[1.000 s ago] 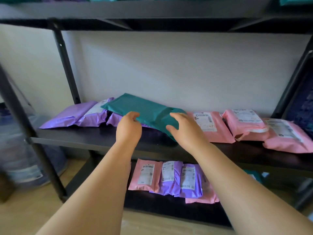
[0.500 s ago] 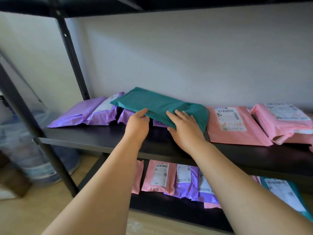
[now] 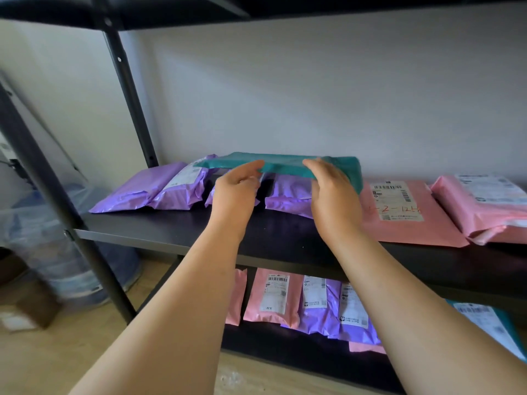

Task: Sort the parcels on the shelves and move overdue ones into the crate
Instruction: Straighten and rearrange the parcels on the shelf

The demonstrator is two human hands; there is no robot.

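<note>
one parcel (image 3: pixel 285 163) is held above the left group (image 3: pixel 171 189) on the shelf (image 3: pixel 171 235); labelled parcels (image 3: pixel 399 218) lie to its right.

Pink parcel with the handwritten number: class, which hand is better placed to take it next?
Probably the right hand: it lies just beside the pink parcel, while the left hand is farther off. Both hold the teal parcel.

Close head view toward shelf (image 3: pixel 171 226)

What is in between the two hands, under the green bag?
In the head view, a shiny purple plastic parcel lies on the black shelf between the left hand and right hand, beneath the teal plastic mailer bag both hold.
</note>
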